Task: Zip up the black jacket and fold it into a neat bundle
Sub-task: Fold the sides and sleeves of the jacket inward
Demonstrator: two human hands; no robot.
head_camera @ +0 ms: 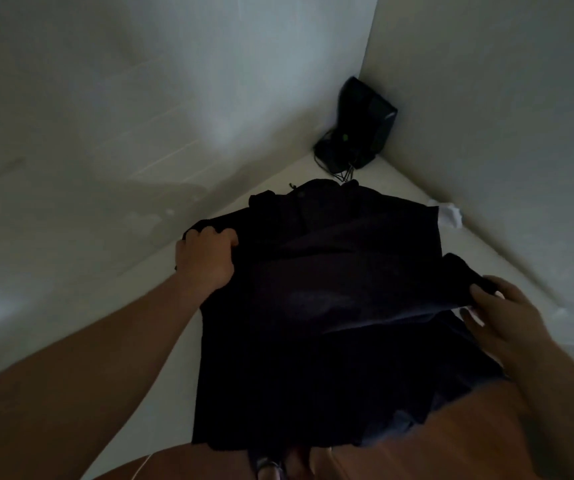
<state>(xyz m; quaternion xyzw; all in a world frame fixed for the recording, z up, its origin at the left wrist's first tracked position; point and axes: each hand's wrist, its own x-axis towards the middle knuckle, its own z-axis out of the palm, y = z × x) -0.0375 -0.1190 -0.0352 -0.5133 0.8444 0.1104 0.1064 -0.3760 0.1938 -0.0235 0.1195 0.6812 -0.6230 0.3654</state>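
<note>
The black jacket (316,306) lies spread on a white surface (188,368) in a room corner, its lower part hanging toward me over a wooden edge. My left hand (206,259) grips the jacket's left edge near the shoulder, fingers curled into the cloth. My right hand (500,318) pinches a raised fold of the jacket's right side, thumb on top, and that fold is lifted and drawn across the body of the jacket. The zip is hidden in the dark cloth.
A black device with cords (358,133) stands in the far corner where two white walls meet. A crumpled white thing (450,214) lies by the right wall. A brown wooden surface (451,438) runs along the near edge.
</note>
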